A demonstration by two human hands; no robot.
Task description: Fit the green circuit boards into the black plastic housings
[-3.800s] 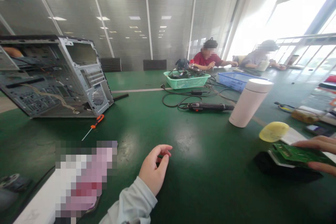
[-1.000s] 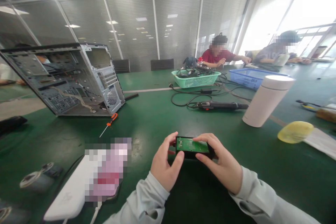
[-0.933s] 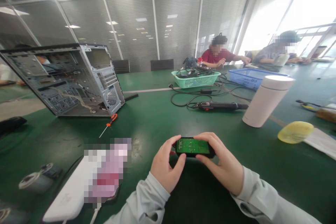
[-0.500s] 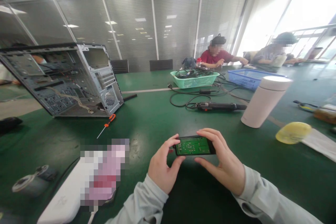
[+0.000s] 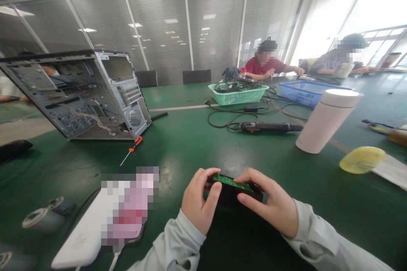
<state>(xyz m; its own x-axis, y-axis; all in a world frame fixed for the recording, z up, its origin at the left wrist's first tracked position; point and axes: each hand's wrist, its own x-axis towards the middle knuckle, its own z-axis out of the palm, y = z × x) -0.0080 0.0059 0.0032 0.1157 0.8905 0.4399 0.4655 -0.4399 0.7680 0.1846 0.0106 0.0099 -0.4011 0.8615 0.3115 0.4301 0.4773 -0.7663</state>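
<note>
A small black case [image 5: 230,194] with a green circuit board [image 5: 227,180] set in its open face is held between both hands above the table. My left hand [image 5: 197,201] grips its left end, thumb on the near side and fingers along the far edge. At the right end, my right hand [image 5: 274,201] has its thumb against the near black wall, with its index finger reaching over the board. The board shows at a steep slant, and the case's underside is hidden. Something small and red shows beside my left fingers.
An open computer case [image 5: 95,97] stands left, with an orange-handled screwdriver [image 5: 135,145] before it. A white power bank [image 5: 82,237] lies near left. Beyond my hands are a black electric screwdriver [image 5: 270,127], a green basket [image 5: 238,97], a blue basket [image 5: 305,93] and a pale bottle [image 5: 326,125]. Two people sit beyond.
The black case has tipped, so its near wall now faces me and the board shows as a narrow strip. My right index finger has moved over the board.
</note>
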